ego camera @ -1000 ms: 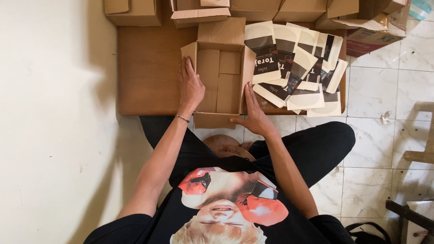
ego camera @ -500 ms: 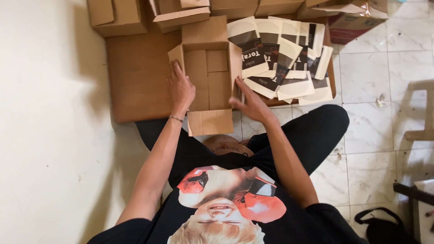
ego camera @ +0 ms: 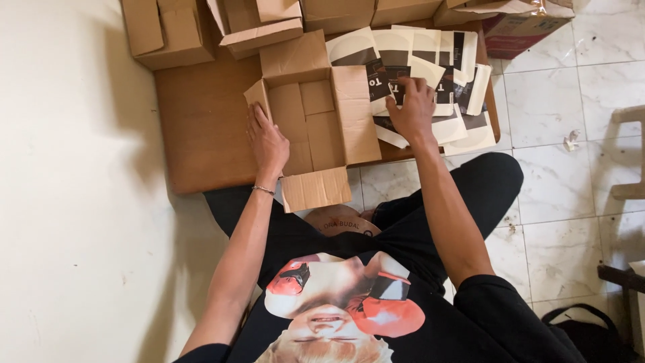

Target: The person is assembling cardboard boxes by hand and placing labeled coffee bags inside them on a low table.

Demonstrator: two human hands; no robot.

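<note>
The open cardboard box point(ego camera: 312, 124) sat on a low wooden desk point(ego camera: 201, 128), its four flaps spread outward and its bottom bare. The near flap hung over the desk's front edge, toward the person's lap. The left hand point(ego camera: 267, 140) lay flat on the box's left wall and flap, fingers stretched out, its grip open and holding nothing, only pressing the cardboard down. A thin bracelet point(ego camera: 263, 190) circled that wrist.

Just to the right of the box lay a loose heap of flat black-and-white packets point(ego camera: 430, 60), overlapping one another and reaching to the desk's right edge. The right hand point(ego camera: 411, 107) rested on top of this heap, fingers curled down onto one of the packets; whether its grip had actually closed on a packet could not be told.

Beyond the box, along the far side of the desk, stood several more cardboard boxes point(ego camera: 168, 30), some shut and some with flaps raised. The person sat on a white tiled floor point(ego camera: 571, 101) in a black printed shirt and dark trousers. A dark bag point(ego camera: 591, 333) lay at the lower right.
</note>
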